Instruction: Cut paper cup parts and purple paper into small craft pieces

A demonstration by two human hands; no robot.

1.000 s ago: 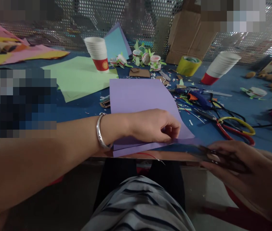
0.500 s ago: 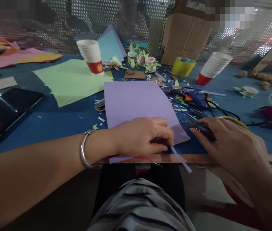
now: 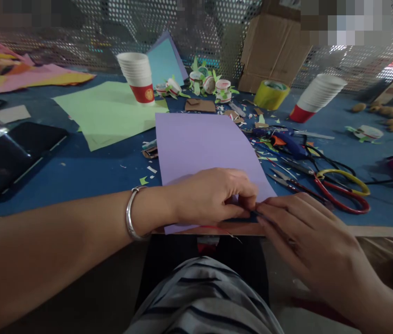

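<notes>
My left hand (image 3: 217, 195) lies over the lower part of a purple sheet of paper (image 3: 203, 144), its thumb and forefinger closed on a narrow purple paper strip. Close against it, my right hand (image 3: 307, 232) pinches the same strip with thumb and fingertips. The fingers hide most of the strip. Just beyond my right hand, scissors (image 3: 347, 204) with red and yellow handles rest on the blue table, blades pointing left. A purple paper edge and a thin red thread (image 3: 213, 227) show at the table's front edge below my left hand.
Light green paper (image 3: 102, 116) lies left, with stacked paper cups (image 3: 142, 93) on it. More cups (image 3: 316, 99) lean at right near yellow tape (image 3: 271, 95). A blue glue gun (image 3: 292, 144), paper scraps and small cup-and-leaf crafts (image 3: 223, 90) lie behind. A black phone (image 3: 18, 153) sits left.
My right hand has left the scissors, which now lie on the table, and moved left to pinch the strip. My left hand keeps its grip. The view has shifted slightly.
</notes>
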